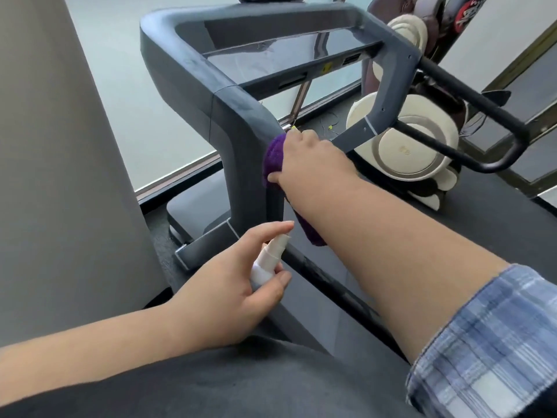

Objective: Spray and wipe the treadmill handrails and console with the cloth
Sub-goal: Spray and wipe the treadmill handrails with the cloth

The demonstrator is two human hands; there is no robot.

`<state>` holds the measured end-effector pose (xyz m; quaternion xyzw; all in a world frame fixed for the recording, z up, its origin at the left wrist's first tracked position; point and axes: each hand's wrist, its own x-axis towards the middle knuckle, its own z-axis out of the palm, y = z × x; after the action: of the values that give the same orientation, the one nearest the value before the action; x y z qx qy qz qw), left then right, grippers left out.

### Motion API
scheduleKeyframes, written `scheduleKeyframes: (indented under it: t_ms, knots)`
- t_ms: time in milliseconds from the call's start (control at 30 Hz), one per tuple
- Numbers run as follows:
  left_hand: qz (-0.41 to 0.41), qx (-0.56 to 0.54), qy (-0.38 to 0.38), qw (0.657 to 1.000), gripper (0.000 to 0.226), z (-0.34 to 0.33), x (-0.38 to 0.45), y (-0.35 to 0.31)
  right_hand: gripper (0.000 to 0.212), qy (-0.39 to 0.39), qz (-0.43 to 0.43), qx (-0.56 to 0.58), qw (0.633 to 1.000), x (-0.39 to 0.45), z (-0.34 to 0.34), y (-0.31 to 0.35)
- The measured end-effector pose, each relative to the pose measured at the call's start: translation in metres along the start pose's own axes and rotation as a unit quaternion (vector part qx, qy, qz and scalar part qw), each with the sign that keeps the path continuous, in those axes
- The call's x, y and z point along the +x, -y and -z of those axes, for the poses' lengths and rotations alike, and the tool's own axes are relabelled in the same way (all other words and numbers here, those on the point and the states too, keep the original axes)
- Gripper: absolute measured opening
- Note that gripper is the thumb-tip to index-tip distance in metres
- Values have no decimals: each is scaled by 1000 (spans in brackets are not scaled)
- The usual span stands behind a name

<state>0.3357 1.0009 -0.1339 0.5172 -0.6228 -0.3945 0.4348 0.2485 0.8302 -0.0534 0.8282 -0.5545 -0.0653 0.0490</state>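
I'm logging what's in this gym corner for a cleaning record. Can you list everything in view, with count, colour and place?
treadmill frame: one, dark grey, centre, with upright post and base
console: one, glossy black panel, top centre
handrails: black bars; one at right, one running low under the arms
cloth: one, purple, pressed on the left upright, tail hanging down
spray bottle: one, white, small, lower centre
massage chair: one, cream and brown, behind the treadmill at right
wall: grey, left side
floor: dark, right
left hand: grips the spray bottle, forefinger over its top
right hand: holds the cloth against the frame
sleeve: blue plaid, on the right arm
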Motion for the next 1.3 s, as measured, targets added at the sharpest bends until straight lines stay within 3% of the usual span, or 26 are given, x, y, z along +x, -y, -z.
scheduleKeyframes:
  t_ms: [200, 333, 500, 767, 1033, 1200, 1300]
  knots:
    - [-11, -21, -16, 1000, 54, 18, 4, 10, 56, -9, -11, 42, 999, -49, -3, -47]
    - [-6, -27, -31, 999, 52, 32, 3, 19, 65, 10, -11, -12, 1000, -26, 1, -30]
    - [-16, -26, -10, 999, 54, 32, 8, 19, 66, 19, 10, 24, 999, 5, 5, -8]
    - [-24, -17, 16, 999, 55, 34, 9, 18, 55, -17, -1, 24, 1000, -47, -3, -40]
    - [-19, -24, 23, 999, 55, 32, 13, 25, 66, -35, -4, -3, 999, -3, -2, -3]
    - [-23, -3, 42, 999, 56, 18, 12, 18, 87, -61, -22, 3, 998, 4, -2, 3]
    - [-36, 4, 48, 998, 56, 5, 11, 11, 77, -55, -36, 13, 998, 1, -3, 0]
